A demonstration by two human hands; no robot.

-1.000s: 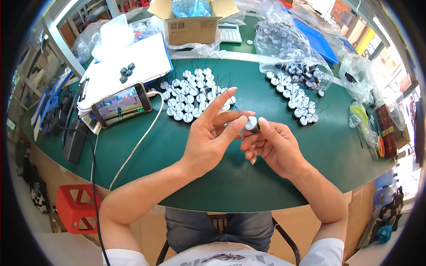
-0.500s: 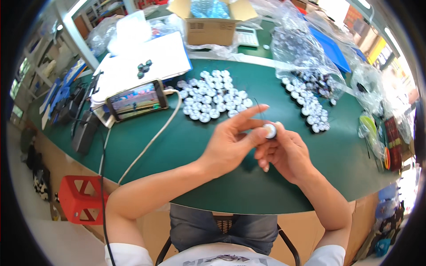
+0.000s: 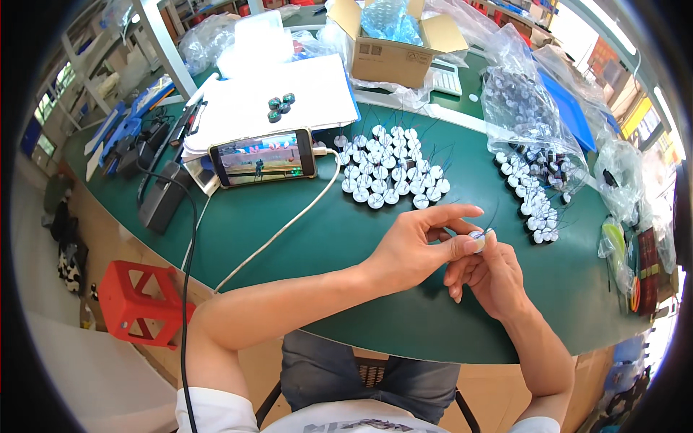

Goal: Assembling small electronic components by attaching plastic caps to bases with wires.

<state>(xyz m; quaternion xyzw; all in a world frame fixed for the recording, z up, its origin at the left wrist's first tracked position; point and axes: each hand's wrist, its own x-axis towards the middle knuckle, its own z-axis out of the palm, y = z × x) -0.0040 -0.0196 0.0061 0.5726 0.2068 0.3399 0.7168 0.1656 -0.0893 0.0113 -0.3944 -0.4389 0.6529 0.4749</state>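
My left hand [image 3: 413, 251] and my right hand [image 3: 498, 280] meet over the green table. Between the thumbs and fingertips they pinch one small round white-topped part [image 3: 476, 235] with a thin dark wire rising from it. My left thumb covers some of its face, and the left index finger stretches out above it. Just beyond my hands lies a group of similar white-topped round parts [image 3: 380, 172] with dark sides and thin wires. To the right, more of them form a long cluster [image 3: 530, 198] by the mouth of a clear plastic bag [image 3: 516, 101], which holds many others.
A phone [image 3: 264, 158] with a lit screen leans at the left, a white cable [image 3: 278, 234] running from it. Behind it, several dark round pieces [image 3: 280, 107] rest on white papers [image 3: 242, 105]. An opened cardboard box [image 3: 390, 63], a calculator [image 3: 447, 78] and a blue tray [image 3: 567, 108] stand farther back.
The whole view has shifted, so the table's contents appear farther right. Both hands still pinch the same round part, and my left thumb now hides more of its white face.
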